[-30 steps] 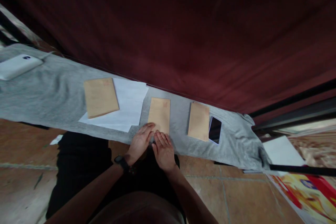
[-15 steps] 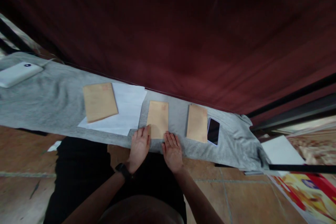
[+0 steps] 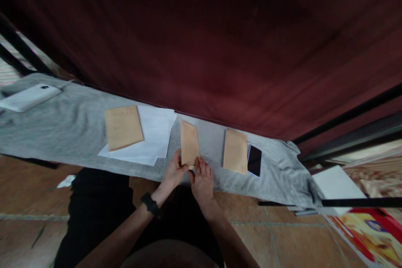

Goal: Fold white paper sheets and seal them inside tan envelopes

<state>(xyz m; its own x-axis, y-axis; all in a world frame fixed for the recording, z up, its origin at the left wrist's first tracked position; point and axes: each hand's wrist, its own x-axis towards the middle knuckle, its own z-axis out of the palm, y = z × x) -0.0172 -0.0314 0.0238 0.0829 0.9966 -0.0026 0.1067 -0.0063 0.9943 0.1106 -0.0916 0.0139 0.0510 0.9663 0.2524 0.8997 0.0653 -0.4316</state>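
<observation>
1. A long, narrow worktop [image 3: 78, 125] under wrinkled grey cloth runs across the view, against a hanging dark red fabric curtain [image 3: 201, 50].
2. At its near edge, around the middle, the left hand [image 3: 175, 172] and right hand [image 3: 202, 180] hold the near corners of an oblong tan paper envelope [image 3: 189, 142] between thumbs and fingers.
3. To the left, a squarish tan paper packet [image 3: 123, 127] overlaps white paper sheets [image 3: 157, 130]; to the right, oblong tan envelopes [image 3: 235, 150] lie beside a dark-screened phone [image 3: 254, 161].
4. Below is brown tiled floor [image 3: 251, 234]; at right, colourful red-and-yellow printed packaging [image 3: 367, 234].
</observation>
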